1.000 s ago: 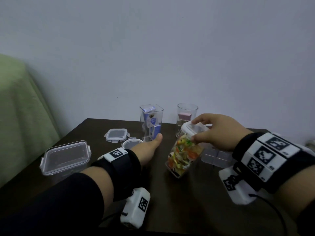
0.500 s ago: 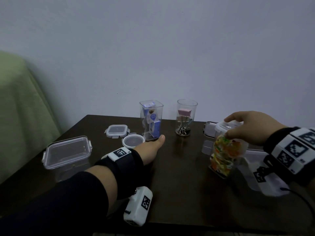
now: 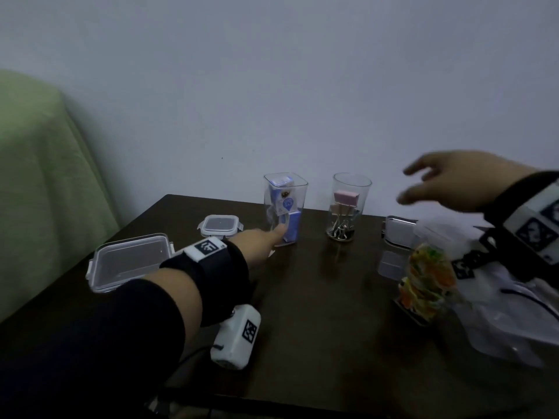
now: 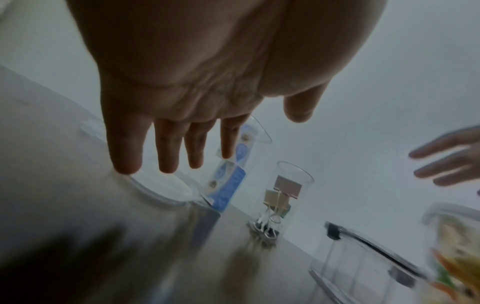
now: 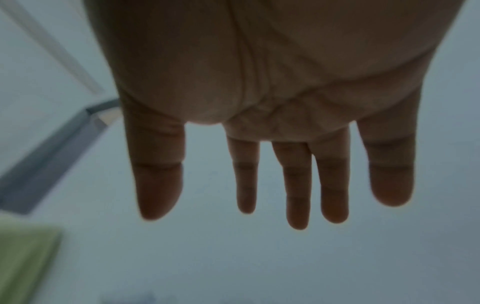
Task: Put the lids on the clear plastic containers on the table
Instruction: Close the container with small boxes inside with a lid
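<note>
Both hands held nothing. The left hand (image 3: 257, 241) reached flat, fingers straight, toward the square container (image 3: 286, 208) at the far middle of the table (image 3: 317, 297). Only the left wrist view showed its fingertips (image 4: 124, 164) just above a round lid (image 4: 161, 185) beside that container. The right hand (image 3: 453, 179) hovered open above the lidded container of colourful sweets (image 3: 426, 282) at the right. The round container (image 3: 348, 207) of binder clips stood uncovered; a small square lid (image 3: 220, 225) lay left of the square container.
</note>
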Demonstrator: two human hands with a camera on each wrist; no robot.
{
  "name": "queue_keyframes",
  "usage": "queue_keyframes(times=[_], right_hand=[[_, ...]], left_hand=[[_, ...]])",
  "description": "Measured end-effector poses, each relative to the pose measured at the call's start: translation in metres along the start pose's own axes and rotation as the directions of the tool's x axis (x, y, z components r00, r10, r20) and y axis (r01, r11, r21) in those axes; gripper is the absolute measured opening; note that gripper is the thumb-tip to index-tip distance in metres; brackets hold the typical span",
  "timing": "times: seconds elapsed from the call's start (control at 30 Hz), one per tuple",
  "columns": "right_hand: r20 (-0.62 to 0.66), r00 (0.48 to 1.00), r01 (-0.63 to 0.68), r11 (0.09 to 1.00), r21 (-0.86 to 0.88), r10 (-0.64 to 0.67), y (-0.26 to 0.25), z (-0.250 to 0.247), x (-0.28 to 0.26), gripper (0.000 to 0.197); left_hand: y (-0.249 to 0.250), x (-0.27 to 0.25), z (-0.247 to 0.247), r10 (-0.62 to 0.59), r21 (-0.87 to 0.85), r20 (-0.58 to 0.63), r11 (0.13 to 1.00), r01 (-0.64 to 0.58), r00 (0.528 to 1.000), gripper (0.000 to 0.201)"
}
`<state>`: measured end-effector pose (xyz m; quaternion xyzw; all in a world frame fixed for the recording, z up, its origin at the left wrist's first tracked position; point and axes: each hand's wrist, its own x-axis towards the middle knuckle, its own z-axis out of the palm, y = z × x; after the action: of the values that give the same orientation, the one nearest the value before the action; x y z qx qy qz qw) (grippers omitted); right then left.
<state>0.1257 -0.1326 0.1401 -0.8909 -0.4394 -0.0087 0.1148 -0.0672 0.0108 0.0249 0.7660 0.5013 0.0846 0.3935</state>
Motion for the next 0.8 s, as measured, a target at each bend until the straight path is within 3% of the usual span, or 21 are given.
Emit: queue_keyframes(times=[0.17, 0.3, 0.37, 0.5, 0.57, 0.67, 0.8], right_hand=[[-0.026, 0.987, 0.163, 0.97, 0.181, -0.161, -0.069, 0.011, 0.029, 0.059], [0.069, 0.983, 0.152, 0.959, 0.239, -0.173, -0.108, 0.058, 0.07, 0.08], [0.114, 0.98, 0.13, 0.963, 0.238, -0.16, -0.121, 0.078, 0.089, 0.088], [0.132, 0.979, 0.124, 0.97, 0.208, -0.154, -0.141, 0.106, 0.118, 0.096], [0.133, 0.979, 0.129, 0.975, 0.18, -0.154, -0.148, 0.113, 0.125, 0.086], [0.121, 0.978, 0.15, 0.978, 0.146, -0.168, -0.151, 0.116, 0.13, 0.05], [0.118, 0.98, 0.148, 0.985, 0.091, -0.158, -0.142, 0.109, 0.121, 0.045]], left_hand=[[0.0, 0.027, -0.008, -0.071, -0.131, -0.094, 0.99, 0.059, 0.993, 0.05], [-0.004, 0.038, -0.008, -0.093, -0.002, 0.02, 0.996, 0.093, 0.995, 0.059], [-0.006, 0.04, -0.009, -0.111, -0.029, 0.078, 0.993, 0.113, 0.991, 0.07], [-0.013, 0.05, -0.012, -0.084, -0.019, 0.106, 0.996, 0.086, 0.991, 0.07], [-0.017, 0.055, -0.014, -0.08, -0.043, 0.104, 0.995, 0.085, 0.991, 0.069], [-0.02, 0.058, -0.015, -0.074, -0.065, 0.104, 0.995, 0.081, 0.992, 0.067], [-0.019, 0.059, -0.022, -0.062, -0.033, 0.043, 0.997, 0.064, 0.997, 0.064]])
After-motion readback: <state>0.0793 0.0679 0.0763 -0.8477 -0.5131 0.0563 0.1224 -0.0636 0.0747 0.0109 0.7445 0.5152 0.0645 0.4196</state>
